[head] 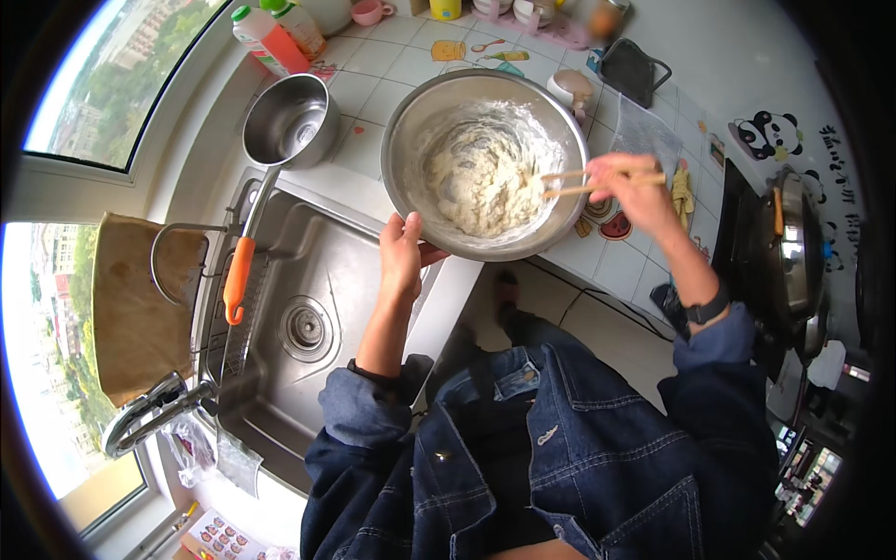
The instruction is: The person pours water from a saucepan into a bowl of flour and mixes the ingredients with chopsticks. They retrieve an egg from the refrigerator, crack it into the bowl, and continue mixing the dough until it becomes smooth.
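A wide stainless steel mixing bowl (413, 133) rests on the white tiled counter, slightly tilted in my view. Inside it lies a lumpy, pale flour dough (490, 189), with dry flour smeared up the wall. My left hand (402, 252) grips the bowl's near left rim, thumb on top and fingers underneath. In my right hand (626, 189) is a pair of wooden chopsticks (568, 183), held over the right rim. Their tips reach the right edge of the dough.
Left of the bowl, a steel saucepan (290, 119) stands with its orange handle (239, 280) over the sink (336, 266). Bottles (269, 38) are by the window. A pinkish lidded container (570, 89) and plastic bag (647, 129) lie beyond the bowl. A lidded wok (794, 245) sits far right.
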Demonstrator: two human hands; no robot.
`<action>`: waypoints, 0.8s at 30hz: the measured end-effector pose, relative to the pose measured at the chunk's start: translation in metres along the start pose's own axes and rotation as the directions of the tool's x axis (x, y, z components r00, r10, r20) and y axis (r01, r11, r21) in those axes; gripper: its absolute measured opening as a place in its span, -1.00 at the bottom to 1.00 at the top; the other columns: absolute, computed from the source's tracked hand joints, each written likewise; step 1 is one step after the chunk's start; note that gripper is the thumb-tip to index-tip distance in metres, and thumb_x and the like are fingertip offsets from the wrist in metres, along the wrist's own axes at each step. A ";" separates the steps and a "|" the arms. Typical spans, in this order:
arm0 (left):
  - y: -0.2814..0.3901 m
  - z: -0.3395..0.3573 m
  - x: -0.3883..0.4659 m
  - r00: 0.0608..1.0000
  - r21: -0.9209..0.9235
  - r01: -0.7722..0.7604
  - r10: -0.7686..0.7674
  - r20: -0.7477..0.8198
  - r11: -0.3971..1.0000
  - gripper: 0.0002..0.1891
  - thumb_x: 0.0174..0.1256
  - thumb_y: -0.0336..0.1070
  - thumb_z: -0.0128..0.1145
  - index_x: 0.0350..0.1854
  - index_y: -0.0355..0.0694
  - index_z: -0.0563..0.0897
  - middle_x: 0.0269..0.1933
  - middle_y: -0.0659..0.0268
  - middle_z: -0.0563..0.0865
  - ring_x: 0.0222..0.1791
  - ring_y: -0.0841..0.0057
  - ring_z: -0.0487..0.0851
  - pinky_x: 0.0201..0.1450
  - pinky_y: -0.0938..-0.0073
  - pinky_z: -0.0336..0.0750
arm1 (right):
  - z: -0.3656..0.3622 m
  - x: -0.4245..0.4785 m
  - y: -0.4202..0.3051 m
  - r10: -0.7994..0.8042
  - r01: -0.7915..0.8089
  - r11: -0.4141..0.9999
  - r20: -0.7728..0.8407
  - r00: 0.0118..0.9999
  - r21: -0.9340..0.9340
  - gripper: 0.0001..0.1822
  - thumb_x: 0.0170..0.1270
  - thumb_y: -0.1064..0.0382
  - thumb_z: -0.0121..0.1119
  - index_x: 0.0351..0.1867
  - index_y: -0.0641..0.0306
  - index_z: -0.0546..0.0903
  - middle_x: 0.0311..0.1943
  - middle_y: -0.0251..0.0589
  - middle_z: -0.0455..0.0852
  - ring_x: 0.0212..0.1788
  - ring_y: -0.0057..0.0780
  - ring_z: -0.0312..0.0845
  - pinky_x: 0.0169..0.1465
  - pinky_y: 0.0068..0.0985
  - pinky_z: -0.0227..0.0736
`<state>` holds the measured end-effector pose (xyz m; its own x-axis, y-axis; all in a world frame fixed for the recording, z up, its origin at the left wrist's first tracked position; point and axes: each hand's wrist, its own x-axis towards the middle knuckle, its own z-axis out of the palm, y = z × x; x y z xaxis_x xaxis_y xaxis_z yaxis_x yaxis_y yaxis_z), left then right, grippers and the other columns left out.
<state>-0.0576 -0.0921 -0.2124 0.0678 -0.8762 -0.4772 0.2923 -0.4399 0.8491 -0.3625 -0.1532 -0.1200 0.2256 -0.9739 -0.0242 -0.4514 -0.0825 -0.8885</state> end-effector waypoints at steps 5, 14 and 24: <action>0.001 0.004 0.001 1.000 0.008 0.005 -0.005 0.005 1.000 -0.64 0.54 -0.23 -0.23 0.20 -0.38 0.34 -0.03 0.00 0.63 -0.27 0.26 0.75 -0.30 0.40 0.72 | 0.072 -0.026 -0.013 -0.061 0.055 0.973 0.020 0.998 0.224 -0.83 0.29 0.33 0.21 -0.24 0.43 0.71 -0.48 -0.18 0.75 -0.49 -0.57 0.68 -0.41 -0.64 0.52; -0.004 -0.004 0.006 1.000 0.015 0.004 -0.004 0.025 1.000 -0.65 0.54 -0.24 -0.21 0.18 -0.39 0.35 0.01 -0.01 0.62 -0.26 0.24 0.74 -0.29 0.39 0.72 | 0.064 -0.029 -0.008 -0.216 0.214 0.976 0.072 0.974 0.038 -0.88 0.19 0.39 0.25 -0.27 0.34 0.72 -0.47 -0.08 0.75 -0.44 -0.43 0.70 -0.34 -0.54 0.53; -0.003 0.008 0.005 0.999 -0.004 0.029 -0.029 0.027 1.000 -0.65 0.54 -0.26 -0.24 0.18 -0.41 0.35 0.01 -0.03 0.61 -0.28 0.25 0.74 -0.27 0.40 0.72 | 0.000 0.054 0.008 -0.465 0.465 0.817 0.088 0.881 -0.340 -0.78 0.25 0.33 0.16 -0.15 0.40 0.68 -0.39 -0.04 0.74 -0.43 -0.31 0.66 -0.33 -0.46 0.52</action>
<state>-0.0660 -0.0970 -0.2158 0.0333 -0.8680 -0.4955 0.2978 -0.4646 0.8340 -0.3539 -0.2061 -0.1282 0.4844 -0.8012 0.3513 -0.5578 -0.5922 -0.5815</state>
